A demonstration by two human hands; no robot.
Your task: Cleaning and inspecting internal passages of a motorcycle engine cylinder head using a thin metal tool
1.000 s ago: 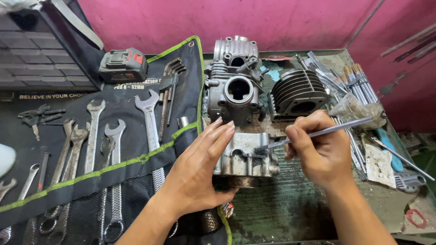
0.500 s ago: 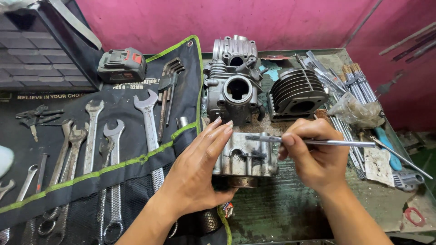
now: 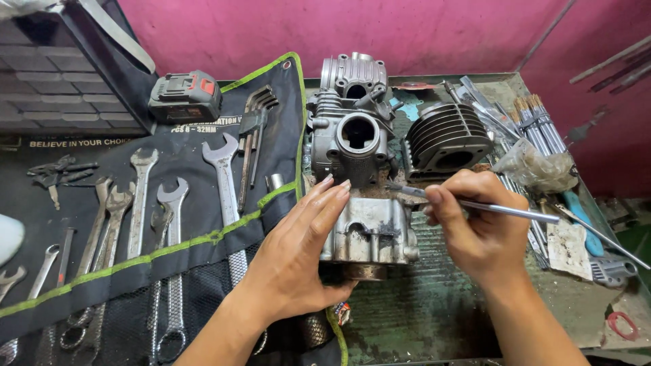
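Your left hand (image 3: pixel 298 254) lies flat and open, fingers extended, pressed against the left side of the engine casting (image 3: pixel 369 230), gripping nothing. Your right hand (image 3: pixel 475 227) is closed in a pen-style pinch on a thin metal rod (image 3: pixel 485 205), whose tip rests on the casting's top face, just left of that hand. The casting sits on the counter (image 3: pixel 434 312) between both hands; it is grey, grimy, and marked with dark residue.

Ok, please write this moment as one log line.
left hand: steadies engine part | right hand: holds thin metal tool, tip on part's top | wrench roll at left
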